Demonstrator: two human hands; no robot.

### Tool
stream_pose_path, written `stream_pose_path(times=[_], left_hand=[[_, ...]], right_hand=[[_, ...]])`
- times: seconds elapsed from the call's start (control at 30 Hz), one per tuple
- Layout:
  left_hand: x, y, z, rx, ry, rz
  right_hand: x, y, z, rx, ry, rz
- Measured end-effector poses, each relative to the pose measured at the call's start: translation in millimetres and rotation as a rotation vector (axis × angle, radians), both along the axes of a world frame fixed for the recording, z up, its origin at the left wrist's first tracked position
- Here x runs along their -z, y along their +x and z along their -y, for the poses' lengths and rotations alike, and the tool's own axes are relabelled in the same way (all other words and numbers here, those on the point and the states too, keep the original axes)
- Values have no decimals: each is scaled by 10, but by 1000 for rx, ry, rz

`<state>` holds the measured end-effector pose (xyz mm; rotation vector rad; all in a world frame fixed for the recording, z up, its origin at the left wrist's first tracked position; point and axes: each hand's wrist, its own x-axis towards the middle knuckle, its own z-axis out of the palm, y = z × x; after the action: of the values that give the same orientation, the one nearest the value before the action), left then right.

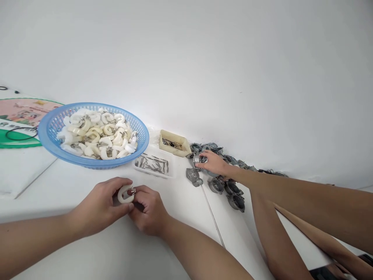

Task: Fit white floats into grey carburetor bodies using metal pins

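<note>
Between my hands, over the white table, is a cream-white C-shaped plastic clip [123, 199] with small metal hardware on its right side. My left hand [101, 204] pinches it between thumb and fingers from the left. My right hand [151, 214] is closed at its metal side, its fingertips against the hardware; the exact grip is partly hidden. Just beyond my hands, a blue perforated basket [48, 134] holds many similar white and yellowish clips. Right of it, a shallow white tray [151, 173] contains thin metal pins.
A yellowish box [177, 140] with small metal parts stands behind the tray. Grey metal ring-shaped parts [217, 185] lie in a row on the right, where a co-worker's hand [214, 162] touches one. A pink and green printed fan [23, 112] lies left of the basket.
</note>
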<state>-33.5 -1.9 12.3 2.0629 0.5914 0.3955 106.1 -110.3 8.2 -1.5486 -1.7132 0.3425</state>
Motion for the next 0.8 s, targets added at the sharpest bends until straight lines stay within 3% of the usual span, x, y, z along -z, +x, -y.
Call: stream_pose_path(times=[0.8], left_hand=[[14, 18, -9, -12, -36, 15]], right_hand=[[8, 1, -14, 20, -11, 4]])
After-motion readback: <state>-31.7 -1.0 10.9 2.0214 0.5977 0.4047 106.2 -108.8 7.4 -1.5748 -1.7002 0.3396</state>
